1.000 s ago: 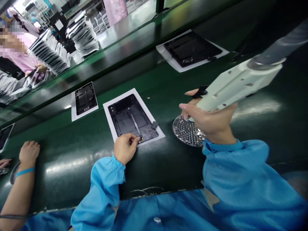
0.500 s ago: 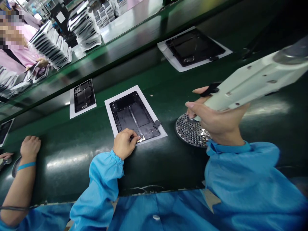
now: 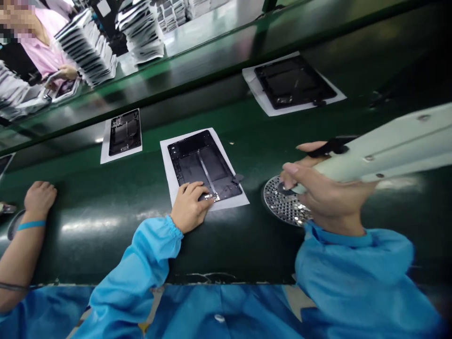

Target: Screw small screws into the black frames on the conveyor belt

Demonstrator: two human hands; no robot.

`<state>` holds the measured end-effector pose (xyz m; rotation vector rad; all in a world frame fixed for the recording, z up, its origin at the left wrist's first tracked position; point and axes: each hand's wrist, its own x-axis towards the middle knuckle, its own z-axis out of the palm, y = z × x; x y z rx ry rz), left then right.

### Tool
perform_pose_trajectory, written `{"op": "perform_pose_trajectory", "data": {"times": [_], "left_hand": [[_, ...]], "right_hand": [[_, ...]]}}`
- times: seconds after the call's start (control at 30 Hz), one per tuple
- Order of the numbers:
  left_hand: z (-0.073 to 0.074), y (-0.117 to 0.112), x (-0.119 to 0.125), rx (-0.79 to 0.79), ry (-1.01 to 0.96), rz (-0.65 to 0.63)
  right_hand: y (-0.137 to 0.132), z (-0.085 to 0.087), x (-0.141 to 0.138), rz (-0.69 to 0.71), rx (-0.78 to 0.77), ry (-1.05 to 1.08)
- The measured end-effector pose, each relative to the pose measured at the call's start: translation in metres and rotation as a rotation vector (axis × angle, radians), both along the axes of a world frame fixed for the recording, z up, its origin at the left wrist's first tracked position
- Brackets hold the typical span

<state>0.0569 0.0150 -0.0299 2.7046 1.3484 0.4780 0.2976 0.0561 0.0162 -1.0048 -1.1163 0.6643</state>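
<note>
My left hand (image 3: 190, 205) rests at the lower edge of an opened black tablet (image 3: 219, 165), fingers slightly apart and touching it near a small shiny metal part. The tablet lies on a sheet of white paper (image 3: 169, 174), with a short dark flap (image 3: 238, 178) sticking out at its right side. My right hand (image 3: 332, 195) is wrapped round a pale green electric screwdriver (image 3: 395, 150) with a black lever. Its lower end is over a round metal dish full of small holes (image 3: 282, 202), where tiny shiny pieces lie. The driver's tip is hidden by my fingers.
More opened tablets on paper lie along the green bench: one at left (image 3: 125, 133), one at back right (image 3: 294, 80). A co-worker's arm (image 3: 38, 202) rests at the far left. Paper-layered stacks (image 3: 86, 47) and a person in pink (image 3: 47, 42) are beyond the raised ledge (image 3: 212, 56).
My left fingers have uncurled from a pinch at the tablet's lower edge and now lie more spread on it. My right hand with the screwdriver stays over the dish. The view has shifted slightly.
</note>
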Motion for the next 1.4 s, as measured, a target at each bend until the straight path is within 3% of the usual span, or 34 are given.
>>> {"op": "perform_pose_trajectory", "data": {"times": [0.13,0.27,0.4,1.0,1.13,1.27,1.4], "left_hand": [[-0.012,0.010,0.007,-0.012,-0.099,0.029],[-0.016,0.009,0.008,-0.032,-0.109,0.041],[-0.016,0.008,0.009,-0.032,-0.121,0.041],[-0.014,0.007,0.015,-0.084,-0.138,0.055],[-0.016,0.007,0.014,-0.078,-0.137,0.054],[-0.019,0.008,0.012,-0.041,-0.155,0.050],[-0.020,0.009,0.010,-0.004,-0.167,0.054]], "right_hand": [[-0.007,-0.001,-0.024,0.111,-0.064,0.044],[-0.007,0.000,-0.059,0.251,-0.062,0.033],[-0.001,-0.006,-0.082,0.269,-0.087,-0.016],[-0.004,-0.032,-0.088,0.243,-0.084,-0.192],[0.001,-0.016,-0.078,0.209,-0.073,-0.117],[0.009,0.002,-0.043,0.117,0.000,-0.071],[0.019,-0.001,-0.003,0.033,0.039,-0.024]]}}
